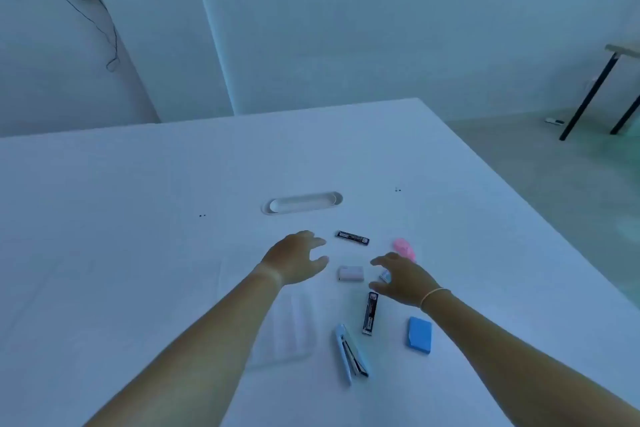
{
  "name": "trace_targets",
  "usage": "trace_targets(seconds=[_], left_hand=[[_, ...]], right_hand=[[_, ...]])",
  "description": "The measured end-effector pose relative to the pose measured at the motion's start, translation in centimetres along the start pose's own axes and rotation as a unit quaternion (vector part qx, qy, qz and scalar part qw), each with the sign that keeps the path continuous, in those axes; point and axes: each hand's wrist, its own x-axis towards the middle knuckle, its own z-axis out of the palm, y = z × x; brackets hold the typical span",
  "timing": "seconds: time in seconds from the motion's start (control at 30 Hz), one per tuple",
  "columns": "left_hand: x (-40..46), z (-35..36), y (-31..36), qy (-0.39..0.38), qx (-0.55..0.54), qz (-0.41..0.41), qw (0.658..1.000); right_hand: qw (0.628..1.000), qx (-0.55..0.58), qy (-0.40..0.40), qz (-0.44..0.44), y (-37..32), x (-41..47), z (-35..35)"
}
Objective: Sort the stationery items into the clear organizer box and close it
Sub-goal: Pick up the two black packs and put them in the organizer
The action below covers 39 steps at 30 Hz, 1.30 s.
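Stationery lies scattered on the white table (138, 218). A pale pink eraser (351, 273) sits between my hands. My left hand (298, 258) hovers open to its left, my right hand (401, 279) open to its right, partly covering a small white item (385, 276). One black lead case (352, 237) lies farther away, another black lead case (370, 313) nearer. A pink item (404, 248) shows beyond my right hand. A light blue stapler (350, 352) and a blue eraser (419, 334) lie close to me. The clear organizer box (292, 326) lies under my left forearm.
An oval cable slot (302, 203) is set into the table beyond the items. The table's right edge runs diagonally, with floor and black table legs (588, 97) past it. Cables (86, 3) hang on the wall at the far left.
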Motion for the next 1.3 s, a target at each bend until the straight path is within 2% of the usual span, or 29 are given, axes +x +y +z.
trace_targets(seconds=[0.2,0.47,0.57,0.73,0.93,1.07,1.3], left_hand=[[0.0,2.0,-1.5,-0.044,0.009,-0.029,0.999],[0.6,3.1,-2.1,-0.054,0.02,-0.023,0.998],[1.5,3.1,-2.1,-0.054,0.028,-0.019,0.998],[3.8,2.7,-1.7,-0.056,0.038,-0.004,0.998],[8.0,3.1,-0.5,-0.046,0.05,0.024,0.997],[10.7,3.8,0.3,-0.05,0.07,0.034,0.996],[16.3,6.0,1.0,-0.063,0.085,0.056,0.993]], right_hand=[[0.996,-0.028,-0.08,0.012,0.1,-0.8,3.8],[0.995,-0.031,-0.087,0.035,-0.4,-0.3,5.7],[0.994,0.008,-0.092,0.062,-0.6,0.0,5.9],[0.986,0.118,-0.107,0.054,-0.3,1.9,3.3],[0.952,0.28,-0.063,0.109,2.0,5.4,-1.0],[0.942,0.308,-0.048,0.125,3.4,6.9,-2.0],[0.934,0.321,-0.084,0.13,5.0,9.9,-1.2]])
